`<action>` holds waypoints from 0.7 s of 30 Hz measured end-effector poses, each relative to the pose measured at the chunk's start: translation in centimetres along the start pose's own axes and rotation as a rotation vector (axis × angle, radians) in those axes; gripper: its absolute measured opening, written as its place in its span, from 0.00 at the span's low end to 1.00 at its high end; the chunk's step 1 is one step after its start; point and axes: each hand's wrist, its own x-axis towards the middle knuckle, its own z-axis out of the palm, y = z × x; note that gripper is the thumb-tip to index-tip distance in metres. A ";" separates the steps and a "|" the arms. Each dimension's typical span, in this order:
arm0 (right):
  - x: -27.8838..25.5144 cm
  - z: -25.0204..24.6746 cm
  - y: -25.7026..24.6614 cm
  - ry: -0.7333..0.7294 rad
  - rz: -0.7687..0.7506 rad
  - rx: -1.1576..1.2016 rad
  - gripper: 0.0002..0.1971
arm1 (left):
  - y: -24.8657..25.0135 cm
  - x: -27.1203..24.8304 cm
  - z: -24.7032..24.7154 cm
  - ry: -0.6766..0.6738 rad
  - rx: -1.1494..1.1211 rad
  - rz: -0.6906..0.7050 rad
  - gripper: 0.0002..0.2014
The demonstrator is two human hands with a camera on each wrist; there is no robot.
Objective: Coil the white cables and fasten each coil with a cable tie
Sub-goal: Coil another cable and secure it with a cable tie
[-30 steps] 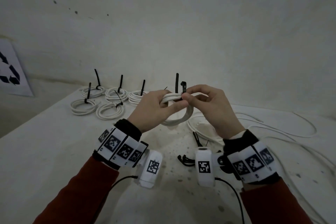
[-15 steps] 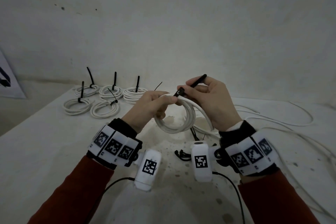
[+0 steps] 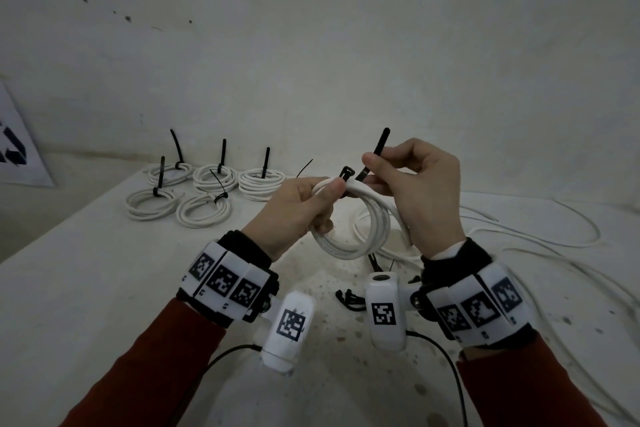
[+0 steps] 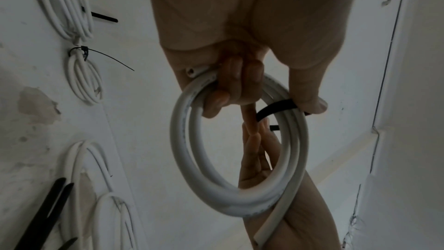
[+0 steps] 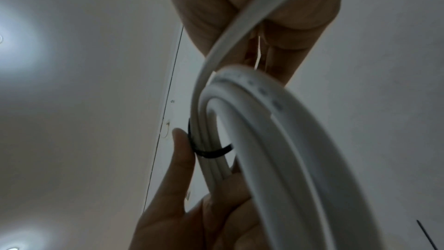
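From the head camera, the left hand point(image 3: 298, 204) closes its grip around the top of a smooth, round white cable coil point(image 3: 349, 239) held above the speckled pale desk point(image 3: 86, 288). The right hand point(image 3: 422, 191) pinches the flat tail of a black cable tie point(image 3: 375, 156) looped over the coil. Five tied coils point(image 3: 204, 191) lie at the desk's far left; loose cable point(image 3: 554, 246) trails right.

From the left wrist, curled fingers point(image 4: 238, 86) hook inside the coil point(image 4: 240, 168); the thumb presses the tie band point(image 4: 276, 108).

From the right wrist, the blurred coil point(image 5: 276, 140) hides the right fingertips; only a short piece of the tie point(image 5: 211, 153) shows.
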 end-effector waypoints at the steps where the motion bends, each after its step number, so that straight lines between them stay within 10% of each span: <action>1: 0.1 0.0 0.1 -0.016 -0.003 -0.010 0.08 | 0.1 0.0 0.1 0.016 -0.001 -0.006 0.17; 21: 0.6 -0.9 0.0 -0.247 -0.368 -0.237 0.05 | 0.8 0.0 0.2 0.006 -0.178 -0.055 0.26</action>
